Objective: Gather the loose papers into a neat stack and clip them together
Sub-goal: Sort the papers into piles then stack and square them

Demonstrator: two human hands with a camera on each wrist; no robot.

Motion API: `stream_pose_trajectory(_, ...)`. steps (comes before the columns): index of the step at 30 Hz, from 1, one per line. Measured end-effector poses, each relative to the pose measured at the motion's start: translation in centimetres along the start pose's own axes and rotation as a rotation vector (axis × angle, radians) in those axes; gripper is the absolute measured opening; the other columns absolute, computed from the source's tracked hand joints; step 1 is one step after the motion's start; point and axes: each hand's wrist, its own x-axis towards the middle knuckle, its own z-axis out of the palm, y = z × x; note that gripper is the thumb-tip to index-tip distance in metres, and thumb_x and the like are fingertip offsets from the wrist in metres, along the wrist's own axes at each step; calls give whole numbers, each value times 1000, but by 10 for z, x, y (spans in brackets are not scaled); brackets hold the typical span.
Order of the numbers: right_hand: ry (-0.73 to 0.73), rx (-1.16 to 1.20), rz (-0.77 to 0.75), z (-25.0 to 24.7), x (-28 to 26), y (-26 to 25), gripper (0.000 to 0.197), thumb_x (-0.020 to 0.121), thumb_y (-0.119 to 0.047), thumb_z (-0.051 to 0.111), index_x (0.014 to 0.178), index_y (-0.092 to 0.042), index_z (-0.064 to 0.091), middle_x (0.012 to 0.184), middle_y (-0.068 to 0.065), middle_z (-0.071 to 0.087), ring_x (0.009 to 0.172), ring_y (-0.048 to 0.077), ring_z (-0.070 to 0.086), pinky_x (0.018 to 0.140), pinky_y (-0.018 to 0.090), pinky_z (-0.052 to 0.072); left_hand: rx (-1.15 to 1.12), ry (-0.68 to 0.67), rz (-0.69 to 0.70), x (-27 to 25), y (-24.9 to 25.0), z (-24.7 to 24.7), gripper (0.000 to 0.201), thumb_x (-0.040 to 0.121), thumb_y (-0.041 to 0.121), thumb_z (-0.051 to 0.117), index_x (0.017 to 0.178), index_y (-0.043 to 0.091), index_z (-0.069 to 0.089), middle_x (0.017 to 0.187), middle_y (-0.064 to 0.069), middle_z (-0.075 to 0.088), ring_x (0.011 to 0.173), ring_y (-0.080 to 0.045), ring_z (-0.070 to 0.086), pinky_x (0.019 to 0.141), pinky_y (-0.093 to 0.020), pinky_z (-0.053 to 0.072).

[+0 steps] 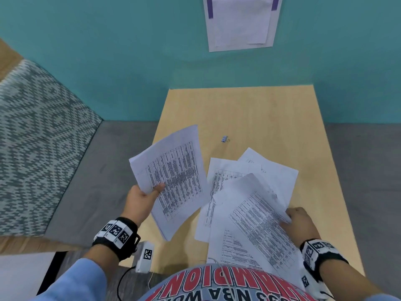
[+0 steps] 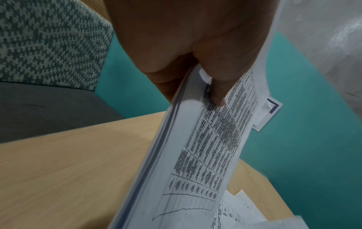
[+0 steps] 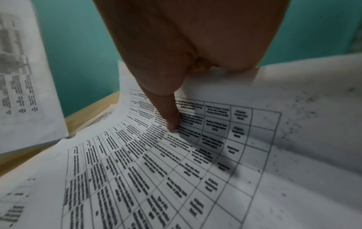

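Observation:
My left hand [image 1: 145, 197] pinches a small bundle of printed sheets [image 1: 173, 177], lifted above the table's left edge; its thumb [image 2: 217, 93] lies on the top page [image 2: 205, 155]. My right hand [image 1: 298, 218] grips the right edge of one printed sheet [image 1: 258, 220], raised off the pile, thumb [image 3: 168, 114] on its face [image 3: 176, 170]. More loose papers [image 1: 267, 168] lie overlapping on the wooden table [image 1: 249, 109]. A small lilac binder clip [image 1: 225, 139] sits alone farther back.
A teal wall [image 1: 108, 61] with a taped paper [image 1: 240, 22] stands behind the table. A patterned cushion [image 1: 36, 137] and grey seat [image 1: 97, 174] lie to the left. A white device [image 1: 145, 258] with a cable hangs at the table's near left corner.

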Motion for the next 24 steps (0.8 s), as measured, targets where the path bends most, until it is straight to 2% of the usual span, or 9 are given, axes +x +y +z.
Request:
stream_pose_trajectory(2, -30, 73, 21, -3, 0, 1, 13, 90, -13, 73, 82, -17, 63, 84, 10, 68, 66, 20, 61, 60, 31, 52, 10, -12, 0, 2, -1, -1, 9, 95, 25, 79, 97, 32, 74, 89, 17, 79, 89, -9, 76, 80, -33, 60)
stream_pose_trajectory(3, -27, 99, 48, -2, 0, 3, 17, 89, -12, 72, 78, -18, 61, 79, 8, 66, 62, 20, 60, 56, 30, 50, 18, -17, 1, 4, -2, -1, 9, 96, 26, 79, 97, 33, 74, 93, 16, 79, 90, -11, 76, 83, -36, 61)
stream_pose_trajectory(6, -6, 40, 93, 1, -4, 6, 15, 83, -19, 78, 84, -15, 64, 104, 13, 60, 79, 26, 63, 78, 40, 59, 23, -20, 6, 8, -2, -2, 9, 96, 27, 78, 100, 33, 73, 99, 11, 79, 93, -13, 76, 88, -40, 61)
stream_pose_trajectory(8, -33, -63, 115, 12, -1, 11, 44, 77, -35, 86, 109, -10, 69, 127, 18, 54, 107, 33, 60, 99, 40, 53, 22, -25, 9, 9, -1, -1, 10, 96, 27, 79, 101, 33, 74, 101, 10, 79, 95, -14, 76, 88, -41, 61)
stream_pose_trajectory(10, -28, -91, 128, 20, 1, 8, 66, 74, -43, 89, 122, -4, 66, 133, 20, 53, 117, 36, 56, 103, 38, 49, 26, -36, 14, 8, 0, 0, 11, 96, 26, 79, 99, 35, 73, 98, 15, 79, 94, -10, 76, 86, -37, 61)
stream_pose_trajectory(15, -51, 70, 153, 23, 2, -7, 54, 79, -20, 87, 117, -4, 52, 101, 14, 67, 85, 27, 62, 71, 33, 52, 51, -54, 23, 8, 2, 0, 13, 96, 27, 79, 99, 38, 74, 96, 19, 79, 94, -6, 75, 83, -33, 60)
stream_pose_trajectory(18, -39, 142, 174, 20, -1, -8, 58, 78, -14, 86, 116, -15, 43, 82, 2, 61, 68, 21, 63, 51, 28, 45, 55, -48, 22, 9, 4, -2, 12, 96, 27, 78, 104, 34, 74, 97, 19, 78, 94, -6, 74, 86, -35, 60)
stream_pose_trajectory(22, -162, 188, 140, -1, -7, -6, 18, 83, -20, 76, 97, -21, 64, 87, 9, 74, 65, 19, 66, 57, 27, 51, 49, -48, 19, 11, 4, -5, 9, 96, 29, 77, 103, 33, 72, 100, 13, 77, 95, -11, 75, 85, -37, 60)
stream_pose_trajectory(24, -186, 286, 110, -16, -13, 0, 18, 84, -20, 78, 100, -19, 70, 88, 10, 77, 69, 24, 69, 59, 28, 50, 44, -45, 11, 13, 2, -6, 11, 96, 30, 78, 107, 29, 74, 101, 10, 78, 97, -16, 76, 89, -41, 61)
